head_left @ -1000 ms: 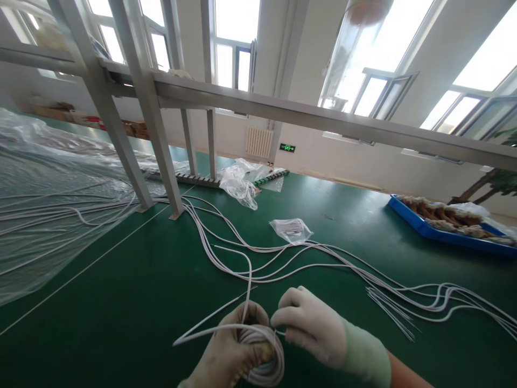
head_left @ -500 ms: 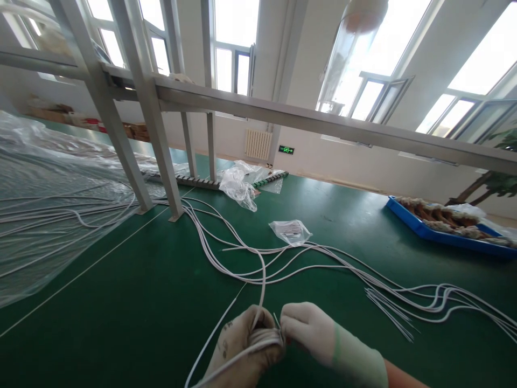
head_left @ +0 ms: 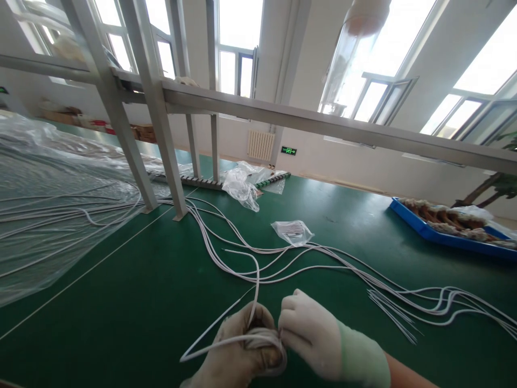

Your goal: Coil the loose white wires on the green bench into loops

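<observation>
At the bottom middle, my left hand [head_left: 238, 350], in a soiled white glove, is wrapped round a coiled bundle of white cable [head_left: 260, 338]. One loose cable end rises from the bundle and curves over the green table [head_left: 133, 323]; another length loops out to the left. My right hand [head_left: 309, 334], in a white glove with a pale green cuff, is closed at the right side of the bundle, its fingertips pinched against it. What lies between those fingertips is hidden.
Long white cables [head_left: 323, 249] run across the table behind my hands. Beyond are a small plastic bag [head_left: 293, 233], cut pieces [head_left: 393, 315], a blue tray [head_left: 436, 235] and a metal frame [head_left: 283, 112]. Plastic sheeting [head_left: 52, 215] covers the left side.
The loose cable end above my left hand has shifted left and curves differently. The side loop now bends sharply left of my left hand. My right hand has turned slightly, knuckles higher.
</observation>
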`<state>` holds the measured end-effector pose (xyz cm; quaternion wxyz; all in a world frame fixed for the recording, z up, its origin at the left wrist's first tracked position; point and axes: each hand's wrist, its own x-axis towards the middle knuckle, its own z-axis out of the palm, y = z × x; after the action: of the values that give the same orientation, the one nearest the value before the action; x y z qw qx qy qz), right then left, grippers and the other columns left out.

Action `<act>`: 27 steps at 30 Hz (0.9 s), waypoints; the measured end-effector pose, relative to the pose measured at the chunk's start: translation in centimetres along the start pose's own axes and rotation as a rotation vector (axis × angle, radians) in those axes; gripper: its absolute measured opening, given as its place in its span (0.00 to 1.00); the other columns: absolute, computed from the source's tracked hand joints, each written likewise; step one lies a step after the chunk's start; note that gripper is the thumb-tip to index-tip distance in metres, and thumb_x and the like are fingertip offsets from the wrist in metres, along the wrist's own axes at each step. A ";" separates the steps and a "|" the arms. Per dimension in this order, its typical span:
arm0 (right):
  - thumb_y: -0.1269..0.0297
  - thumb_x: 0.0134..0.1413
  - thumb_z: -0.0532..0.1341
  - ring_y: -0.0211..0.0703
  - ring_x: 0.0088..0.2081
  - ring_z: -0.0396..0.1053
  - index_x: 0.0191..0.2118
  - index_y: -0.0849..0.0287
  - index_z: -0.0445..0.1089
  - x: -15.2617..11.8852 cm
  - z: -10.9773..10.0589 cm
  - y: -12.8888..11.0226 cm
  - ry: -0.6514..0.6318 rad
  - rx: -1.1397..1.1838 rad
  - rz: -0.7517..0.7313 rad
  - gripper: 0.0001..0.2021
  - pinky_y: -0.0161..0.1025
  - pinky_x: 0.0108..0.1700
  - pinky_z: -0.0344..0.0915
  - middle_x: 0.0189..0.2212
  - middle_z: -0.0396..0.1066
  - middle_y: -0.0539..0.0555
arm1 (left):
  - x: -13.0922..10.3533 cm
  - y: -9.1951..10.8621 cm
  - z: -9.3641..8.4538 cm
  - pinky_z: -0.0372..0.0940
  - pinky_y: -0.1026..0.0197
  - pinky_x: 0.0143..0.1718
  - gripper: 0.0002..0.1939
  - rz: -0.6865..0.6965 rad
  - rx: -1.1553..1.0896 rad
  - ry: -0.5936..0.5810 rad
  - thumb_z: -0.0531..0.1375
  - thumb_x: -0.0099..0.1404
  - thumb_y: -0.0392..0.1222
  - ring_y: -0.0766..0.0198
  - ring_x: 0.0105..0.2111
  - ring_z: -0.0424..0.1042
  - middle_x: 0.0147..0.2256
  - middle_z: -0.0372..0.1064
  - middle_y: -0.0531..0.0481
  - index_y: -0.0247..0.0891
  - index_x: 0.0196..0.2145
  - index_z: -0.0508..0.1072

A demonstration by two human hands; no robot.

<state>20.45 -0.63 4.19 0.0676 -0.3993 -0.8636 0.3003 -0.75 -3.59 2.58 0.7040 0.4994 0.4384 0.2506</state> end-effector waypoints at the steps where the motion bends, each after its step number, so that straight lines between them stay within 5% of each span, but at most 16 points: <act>1: 0.63 0.66 0.56 0.46 0.33 0.61 0.31 0.57 0.68 0.2 0.1 -0.4 -0.006 0.171 0.132 0.11 0.44 0.37 0.60 0.31 0.65 0.50 | -0.4 0.1 0.1 0.67 0.48 0.46 0.14 0.005 0.103 0.050 0.68 0.59 0.45 0.50 0.43 0.73 0.43 0.75 0.47 0.43 0.42 0.74; 4: 0.66 0.61 0.57 0.43 0.29 0.61 0.27 0.57 0.65 0.8 0.6 -1.1 -0.101 0.581 0.470 0.10 0.39 0.31 0.59 0.26 0.61 0.48 | -1.2 0.2 0.4 0.65 0.48 0.47 0.11 0.009 0.302 0.172 0.65 0.62 0.53 0.48 0.44 0.71 0.43 0.75 0.48 0.48 0.40 0.78; 7: 0.66 0.63 0.54 0.40 0.24 0.57 0.27 0.57 0.63 0.9 1.1 -0.6 -0.124 0.670 0.532 0.12 0.36 0.26 0.56 0.22 0.58 0.46 | -0.9 -0.4 0.3 0.65 0.49 0.46 0.15 0.009 0.258 0.180 0.63 0.63 0.58 0.47 0.45 0.71 0.44 0.75 0.47 0.48 0.41 0.78; 12: 0.65 0.63 0.57 0.47 0.37 0.66 0.48 0.58 0.71 -0.4 1.2 1.2 0.206 0.308 0.130 0.11 0.43 0.38 0.67 0.39 0.68 0.54 | 1.1 -2.0 -0.8 0.67 0.46 0.48 0.18 0.052 -0.070 0.081 0.70 0.58 0.49 0.49 0.44 0.74 0.42 0.76 0.45 0.39 0.42 0.71; 16: 0.58 0.68 0.58 0.50 0.39 0.64 0.49 0.55 0.74 -0.5 0.5 2.1 0.105 -0.121 -0.144 0.11 0.47 0.40 0.64 0.42 0.69 0.57 | 1.4 -2.1 -0.7 0.69 0.46 0.47 0.18 -0.003 -0.194 0.044 0.72 0.56 0.40 0.51 0.42 0.75 0.39 0.74 0.48 0.38 0.41 0.70; 20: 0.57 0.71 0.53 0.46 0.35 0.62 0.41 0.57 0.72 0.0 0.3 1.6 0.055 -0.226 -0.231 0.14 0.46 0.38 0.62 0.38 0.69 0.56 | 1.0 -1.1 -0.1 0.70 0.44 0.48 0.20 -0.023 -0.199 0.006 0.73 0.54 0.42 0.49 0.43 0.75 0.42 0.74 0.46 0.39 0.41 0.70; 23: 0.61 0.69 0.54 0.47 0.34 0.61 0.37 0.57 0.70 0.1 0.9 0.5 0.062 -0.164 -0.114 0.11 0.47 0.38 0.62 0.35 0.67 0.54 | 0.5 -1.0 0.2 0.69 0.46 0.47 0.19 0.017 -0.139 0.007 0.73 0.54 0.44 0.49 0.43 0.74 0.42 0.75 0.46 0.39 0.41 0.71; 27: 0.66 0.68 0.54 0.45 0.33 0.63 0.32 0.58 0.67 0.6 1.4 -1.0 -0.001 0.321 0.387 0.11 0.43 0.37 0.63 0.30 0.64 0.50 | -0.6 -1.2 0.8 0.67 0.50 0.45 0.13 0.017 0.107 0.205 0.68 0.58 0.51 0.49 0.42 0.72 0.41 0.75 0.49 0.47 0.40 0.77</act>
<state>18.91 -1.34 3.57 0.0712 -0.5414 -0.7122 0.4412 -0.50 -4.92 1.76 0.6256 0.5117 0.5167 0.2826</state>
